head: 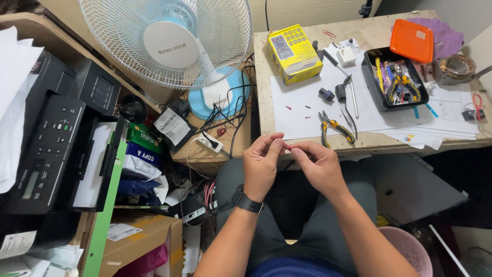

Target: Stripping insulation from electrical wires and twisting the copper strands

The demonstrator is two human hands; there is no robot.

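Two hands meet above the lap; left hand (262, 165) and right hand (320, 165) each pinch one end of a small red piece (287, 147), fingertips closed on it; grip sits just short of the bench (266, 102) edge; yellow-handled pliers (334, 126) lie just beyond, right of the grip.
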